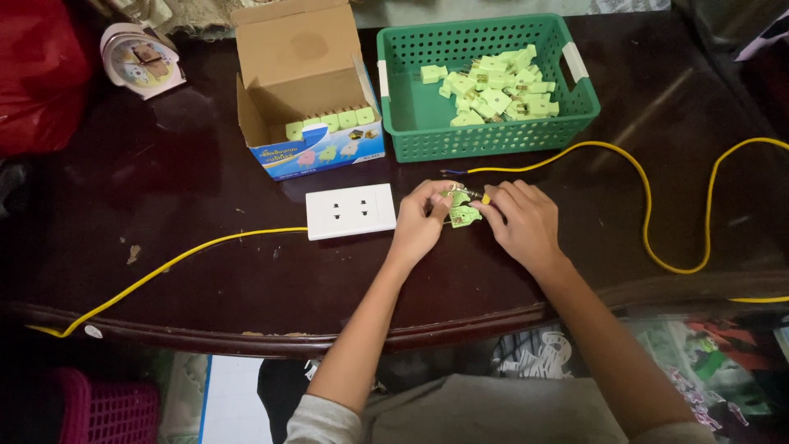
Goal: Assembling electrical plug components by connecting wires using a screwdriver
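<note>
Left hand (421, 220) is curled, thumb and fingertips pinched on the left side of a small pale green plug (462, 212). Right hand (519, 220) is closed on the same plug from the right, fingers bent over it, with the end of a yellow wire (646, 205) pinched at the fingertips. The plug sits between both hands, just above the desk (205, 173), near centre and just in front of the green basket. Cannot tell whether the plug is touching the desk surface.

Left to right across the desk:
- red bag (37, 74) at the far left edge
- small white clock (141, 57) lying tilted, top left
- another run of yellow wire (164, 270) goes from the front left edge up toward the white socket plate
- open cardboard box (300, 82), flaps up, a row of the same green plugs lined up inside
- white double socket plate (350, 211) flat on the desk, just left of the left hand, not touching it
- green plastic basket (485, 136) behind the hands, holding a loose pile of green plugs (497, 94) bunched to its right side
- the yellow wire runs from the right hand, arcs up past the basket front, dips in a loop, and exits at the right edge

Both forearms are bare, with grey sleeves at the bottom of the frame.
</note>
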